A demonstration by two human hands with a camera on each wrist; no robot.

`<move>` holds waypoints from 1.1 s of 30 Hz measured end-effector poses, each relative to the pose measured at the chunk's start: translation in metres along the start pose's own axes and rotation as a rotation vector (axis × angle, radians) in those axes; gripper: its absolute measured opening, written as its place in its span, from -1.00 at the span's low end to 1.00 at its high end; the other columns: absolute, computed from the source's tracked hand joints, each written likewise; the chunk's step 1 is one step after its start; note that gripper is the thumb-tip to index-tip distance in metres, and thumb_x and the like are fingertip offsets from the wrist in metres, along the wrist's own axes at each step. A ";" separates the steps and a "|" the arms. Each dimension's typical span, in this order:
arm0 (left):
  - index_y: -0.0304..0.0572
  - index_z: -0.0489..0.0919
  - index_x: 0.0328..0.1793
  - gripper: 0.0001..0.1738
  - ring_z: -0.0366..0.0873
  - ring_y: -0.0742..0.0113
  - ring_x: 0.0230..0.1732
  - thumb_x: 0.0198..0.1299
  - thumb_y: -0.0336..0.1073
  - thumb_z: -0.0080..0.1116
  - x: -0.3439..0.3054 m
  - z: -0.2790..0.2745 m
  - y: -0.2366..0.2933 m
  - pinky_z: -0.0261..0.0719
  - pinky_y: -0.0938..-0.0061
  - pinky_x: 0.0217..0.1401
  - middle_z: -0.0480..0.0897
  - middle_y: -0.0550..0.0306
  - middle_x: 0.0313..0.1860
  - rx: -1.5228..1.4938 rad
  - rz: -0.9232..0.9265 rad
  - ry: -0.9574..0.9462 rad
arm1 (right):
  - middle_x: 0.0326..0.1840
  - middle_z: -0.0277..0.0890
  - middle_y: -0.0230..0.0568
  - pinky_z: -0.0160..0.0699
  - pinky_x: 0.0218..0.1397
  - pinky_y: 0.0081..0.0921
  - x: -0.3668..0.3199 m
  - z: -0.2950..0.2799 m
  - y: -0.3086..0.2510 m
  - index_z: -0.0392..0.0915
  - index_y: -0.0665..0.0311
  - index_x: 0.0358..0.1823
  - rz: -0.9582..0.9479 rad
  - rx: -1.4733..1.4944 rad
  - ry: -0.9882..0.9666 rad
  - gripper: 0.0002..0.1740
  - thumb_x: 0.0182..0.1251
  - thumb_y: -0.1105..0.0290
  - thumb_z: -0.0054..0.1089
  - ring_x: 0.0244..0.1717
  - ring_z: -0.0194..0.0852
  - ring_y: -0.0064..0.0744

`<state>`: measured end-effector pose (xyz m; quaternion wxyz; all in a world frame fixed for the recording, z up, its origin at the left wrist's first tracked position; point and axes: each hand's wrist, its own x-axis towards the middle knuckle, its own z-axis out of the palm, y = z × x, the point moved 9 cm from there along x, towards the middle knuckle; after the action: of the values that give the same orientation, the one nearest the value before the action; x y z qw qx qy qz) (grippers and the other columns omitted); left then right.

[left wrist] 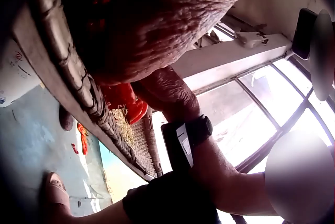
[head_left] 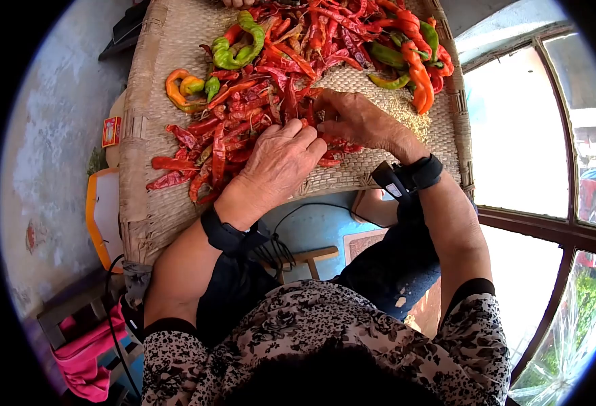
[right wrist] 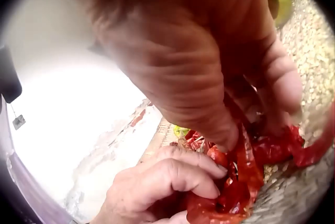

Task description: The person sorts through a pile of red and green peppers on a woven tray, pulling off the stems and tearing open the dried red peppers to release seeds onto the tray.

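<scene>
holding peppers, head view: the left grip and the right grip stand close together over the near part of the dried red peppers, fingers bent; what sits between them is mostly covered from this angle

woven tray, head view: the woven tray carries the spread, with a curled green pepper toward the far left and glossy red peppers at the right, beside a scatter of pale seeds

tray edge, left wrist view: the left grip fills the top in shadow, so its hold cannot be told here; past it, the right grip is close to a red pepper, and orange-red scraps lie on the floor

red pod, right wrist view: the red pod sits between both grips, low over the tray, and looks split; the left one pinches its near part, the right one curls thumb and fingers on red flesh higher up, though blur hides the exact contact

good handling: probably best to steady the pod with the left and ease it apart with small right-side tugs along the split; the thin skin may crack under a hard squeeze, and staying low should let loose seeds drop onto the tray
</scene>
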<state>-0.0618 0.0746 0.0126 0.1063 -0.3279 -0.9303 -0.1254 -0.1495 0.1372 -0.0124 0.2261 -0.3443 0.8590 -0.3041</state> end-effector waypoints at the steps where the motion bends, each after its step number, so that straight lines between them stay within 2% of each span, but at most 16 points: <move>1: -0.21 0.51 -0.24 -0.82 0.48 0.18 -0.13 -0.02 -0.48 0.19 0.000 -0.004 -0.002 0.53 0.29 -0.14 0.54 0.11 -0.15 0.000 -0.001 0.001 | -0.21 0.64 -0.14 0.60 -0.10 -0.40 0.004 0.005 -0.007 0.44 0.31 0.09 -0.024 0.127 -0.011 -0.65 0.36 0.33 0.22 -0.15 0.62 -0.41; 5: -0.26 0.51 -0.17 -0.83 0.55 0.08 -0.28 0.11 -0.45 0.21 -0.002 -0.050 -0.029 0.54 0.29 -0.24 0.59 0.03 -0.25 -0.158 -0.167 0.185 | -0.28 0.62 -0.23 0.62 -0.16 -0.50 0.011 0.005 -0.025 0.51 0.33 -0.02 -0.167 0.463 0.112 -0.79 0.32 0.57 0.17 -0.23 0.60 -0.52; 7: -0.29 0.51 -0.06 -0.82 0.59 0.05 -0.36 0.27 -0.38 0.17 -0.006 -0.070 -0.047 0.55 0.32 -0.31 0.61 -0.02 -0.28 -0.212 -0.267 0.314 | -0.25 0.62 -0.22 0.63 -0.13 -0.49 0.003 -0.007 -0.033 0.51 0.33 0.00 -0.193 0.443 0.180 -0.76 0.31 0.58 0.17 -0.21 0.60 -0.50; 12: -0.30 0.48 -0.03 -0.81 0.61 0.00 -0.28 0.31 -0.37 0.13 -0.012 -0.079 -0.060 0.57 0.29 -0.26 0.61 -0.08 -0.23 -0.364 -0.365 0.474 | -0.18 0.61 -0.18 0.69 0.01 -0.45 -0.015 -0.040 -0.043 0.54 0.34 0.01 -0.280 0.158 0.369 -0.75 0.30 0.62 0.13 -0.12 0.64 -0.38; 18: -0.29 0.49 0.00 -0.79 0.58 0.35 -0.39 0.40 -0.29 0.05 -0.015 -0.065 -0.070 0.54 0.44 -0.30 0.63 0.04 -0.36 -0.740 -0.498 0.495 | -0.29 0.60 -0.35 0.59 -0.22 -0.62 -0.022 -0.057 -0.037 0.58 0.31 -0.12 -0.295 0.091 0.350 -0.87 0.36 0.46 0.21 -0.23 0.57 -0.60; 20: -0.29 0.49 0.01 -0.76 0.58 0.45 -0.41 0.43 -0.24 0.01 -0.015 -0.054 -0.072 0.54 0.47 -0.35 0.64 0.09 -0.39 -0.886 -0.527 0.477 | -0.35 0.59 -0.39 0.57 -0.32 -0.67 -0.019 -0.053 -0.026 0.58 0.29 -0.13 -0.088 0.202 0.194 -0.89 0.38 0.44 0.20 -0.34 0.53 -0.67; 21: -0.29 0.49 0.01 -0.76 0.58 0.45 -0.41 0.43 -0.24 0.01 -0.015 -0.055 -0.072 0.54 0.47 -0.35 0.64 0.09 -0.39 -0.884 -0.527 0.479 | -0.37 0.59 -0.41 0.56 -0.37 -0.70 -0.018 -0.058 -0.024 0.59 0.27 -0.12 -0.130 0.264 0.201 -0.88 0.40 0.42 0.19 -0.41 0.51 -0.72; 22: -0.29 0.49 0.05 -0.72 0.51 0.51 -0.42 0.45 -0.21 -0.02 -0.014 -0.050 -0.072 0.50 0.55 -0.33 0.64 0.14 -0.32 -0.941 -0.552 0.418 | -0.36 0.60 -0.39 0.60 -0.34 -0.70 -0.020 -0.065 -0.016 0.59 0.29 -0.11 -0.062 0.358 0.215 -0.84 0.40 0.38 0.20 -0.38 0.55 -0.69; 24: -0.29 0.49 0.09 -0.69 0.43 0.57 -0.43 0.47 -0.18 -0.05 -0.014 -0.041 -0.071 0.47 0.63 -0.32 0.64 0.20 -0.24 -0.996 -0.576 0.354 | -0.28 0.63 -0.32 0.66 -0.25 -0.67 -0.024 -0.097 -0.020 0.56 0.32 0.02 -0.323 0.581 0.455 -0.74 0.40 0.34 0.21 -0.28 0.63 -0.61; 25: -0.30 0.49 0.12 -0.67 0.44 0.57 -0.42 0.47 -0.18 -0.06 -0.014 -0.033 -0.071 0.47 0.63 -0.32 0.64 0.20 -0.24 -0.950 -0.582 0.289 | -0.14 0.63 -0.18 0.70 -0.14 -0.59 -0.029 -0.109 -0.014 0.40 0.33 0.28 -0.365 0.771 0.613 -0.55 0.41 0.36 0.18 -0.13 0.68 -0.46; 26: -0.32 0.48 0.14 -0.65 0.44 0.57 -0.42 0.47 -0.18 -0.08 -0.014 -0.025 -0.070 0.48 0.62 -0.31 0.63 0.19 -0.23 -0.902 -0.586 0.226 | 0.01 0.58 0.00 0.71 -0.05 -0.49 -0.032 -0.117 -0.016 0.12 0.33 0.48 -0.394 0.676 0.680 -0.31 0.43 0.25 0.16 -0.01 0.66 -0.31; 29: -0.30 0.48 0.16 -0.67 0.47 0.54 -0.45 0.45 -0.21 -0.06 -0.008 -0.028 -0.060 0.48 0.58 -0.34 0.59 0.21 -0.35 -0.861 -0.530 0.193 | 0.10 0.53 0.15 0.73 -0.10 -0.40 -0.029 -0.102 -0.005 -0.04 0.36 0.53 -0.129 0.384 0.722 -0.05 0.35 -0.07 0.18 0.03 0.63 -0.21; 30: -0.30 0.49 0.15 -0.68 0.48 0.53 -0.46 0.44 -0.22 -0.05 -0.006 -0.028 -0.057 0.48 0.57 -0.35 0.56 0.21 -0.39 -0.837 -0.515 0.159 | 0.07 0.55 0.12 0.72 -0.14 -0.42 -0.022 -0.087 -0.010 0.07 0.37 0.50 -0.075 0.318 0.557 -0.07 0.33 -0.10 0.20 -0.01 0.64 -0.26; 31: -0.29 0.50 0.11 -0.71 0.49 0.51 -0.47 0.43 -0.24 -0.03 -0.005 -0.027 -0.055 0.48 0.54 -0.38 0.52 0.21 -0.46 -0.824 -0.477 0.193 | -0.08 0.62 0.16 0.69 -0.11 -0.35 -0.013 -0.069 -0.019 0.29 0.48 0.36 -0.050 0.291 0.393 -0.12 0.30 -0.15 0.20 -0.05 0.66 -0.20; 32: -0.29 0.50 0.08 -0.73 0.50 0.47 -0.47 0.41 -0.26 -0.01 -0.006 -0.026 -0.053 0.48 0.54 -0.38 0.54 0.18 -0.45 -0.828 -0.469 0.162 | -0.16 0.67 0.06 0.67 -0.08 -0.34 -0.016 -0.053 -0.036 0.49 0.46 0.20 -0.098 0.341 0.223 -0.23 0.30 -0.17 0.17 -0.10 0.67 -0.24; 33: -0.30 0.51 0.05 -0.74 0.52 0.40 -0.47 0.40 -0.27 0.01 -0.005 -0.026 -0.052 0.49 0.50 -0.37 0.56 0.13 -0.44 -0.830 -0.473 0.135 | -0.20 0.68 -0.04 0.66 -0.08 -0.39 -0.015 -0.045 -0.046 0.57 0.41 0.09 -0.168 0.183 0.259 -0.35 0.32 -0.10 0.18 -0.15 0.68 -0.29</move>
<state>-0.0879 0.0250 0.0271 -0.0048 -0.1130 -0.8417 -0.5280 -0.1457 0.1374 0.0535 0.1178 -0.3508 0.8178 -0.4407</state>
